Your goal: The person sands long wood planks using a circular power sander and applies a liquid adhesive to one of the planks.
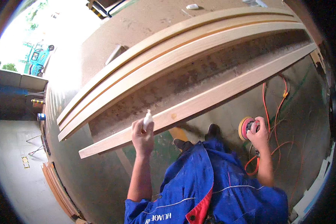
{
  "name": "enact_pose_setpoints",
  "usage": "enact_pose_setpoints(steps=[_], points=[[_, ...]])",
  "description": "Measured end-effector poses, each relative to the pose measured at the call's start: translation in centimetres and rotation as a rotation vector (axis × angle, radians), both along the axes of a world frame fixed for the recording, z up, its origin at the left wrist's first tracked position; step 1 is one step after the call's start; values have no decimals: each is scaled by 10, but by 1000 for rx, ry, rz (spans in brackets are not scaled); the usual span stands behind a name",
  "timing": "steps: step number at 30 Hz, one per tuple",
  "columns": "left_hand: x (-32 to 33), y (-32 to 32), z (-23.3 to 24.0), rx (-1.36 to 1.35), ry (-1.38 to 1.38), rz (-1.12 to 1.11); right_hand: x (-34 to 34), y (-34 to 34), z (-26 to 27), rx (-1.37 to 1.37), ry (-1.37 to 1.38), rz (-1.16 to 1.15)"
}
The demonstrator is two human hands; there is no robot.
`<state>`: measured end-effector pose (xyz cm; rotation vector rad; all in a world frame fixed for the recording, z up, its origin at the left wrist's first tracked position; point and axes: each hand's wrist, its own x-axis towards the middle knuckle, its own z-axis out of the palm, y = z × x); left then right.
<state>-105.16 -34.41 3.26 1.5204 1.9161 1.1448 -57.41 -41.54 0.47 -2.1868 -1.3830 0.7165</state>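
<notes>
Between the thumb and fingers of my left hand [142, 140] is a small white squeeze bottle [148, 119], its nozzle pointing away from me. The hand is over the near wooden board [207, 102], which lies along the front edge of the workbench [168, 92]. A darker round patch marks the board's face just right of the bottle. My right hand [259, 137] grips an orbital sander [249, 128] by its head, off the bench to the right. The yellow and red pad faces left, and an orange air hose [258, 166] hangs from the tool.
Several more long boards [168, 60] lie side by side farther back on the bench. Behind them are a metal cylinder [116, 53] and a white bottle [192, 6]. Loose orange hose [277, 126] trails over the floor at right. Wood strips [58, 190] lie at lower left.
</notes>
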Motion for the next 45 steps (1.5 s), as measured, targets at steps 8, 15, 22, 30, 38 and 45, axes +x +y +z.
enact_pose_setpoints(steps=[8,15,22,30,38,45], points=[[-81,83,-34,80,-242,42,-46,110,95,207,-215,383],[-92,102,-53,9,-109,74,-103,172,97,-29,-489,572],[-118,18,-24,33,406,109,-206,168,99,-66,-458,783],[-145,-31,-47,-19,745,133,-307,143,109,-77,-375,939],[-142,-32,-48,64,720,109,-276,154,110,-136,-451,823],[-141,-40,-38,121,736,-29,-222,162,105,-122,-502,737]])
